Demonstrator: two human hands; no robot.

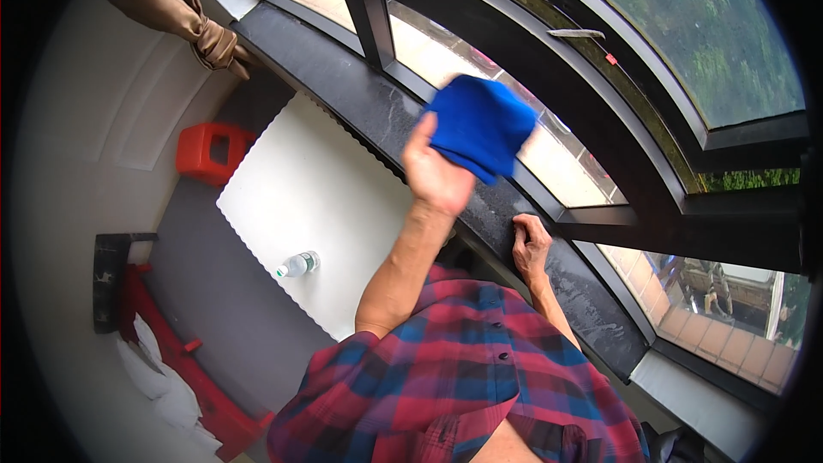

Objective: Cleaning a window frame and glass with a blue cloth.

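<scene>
Two hands point(440, 173) point(531, 244), one blue cloth point(484, 126), one bottle point(299, 264)

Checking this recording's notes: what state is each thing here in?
Blue fabric cloth: held by left grip
Long black sill: pale-streaked
Right grip: curled, resting on sill
Brown fabric curtain: knotted
Dark-framed glass window sash: swung open
Clear plastic bottle: capped, on white scalloped-edge tabletop
</scene>
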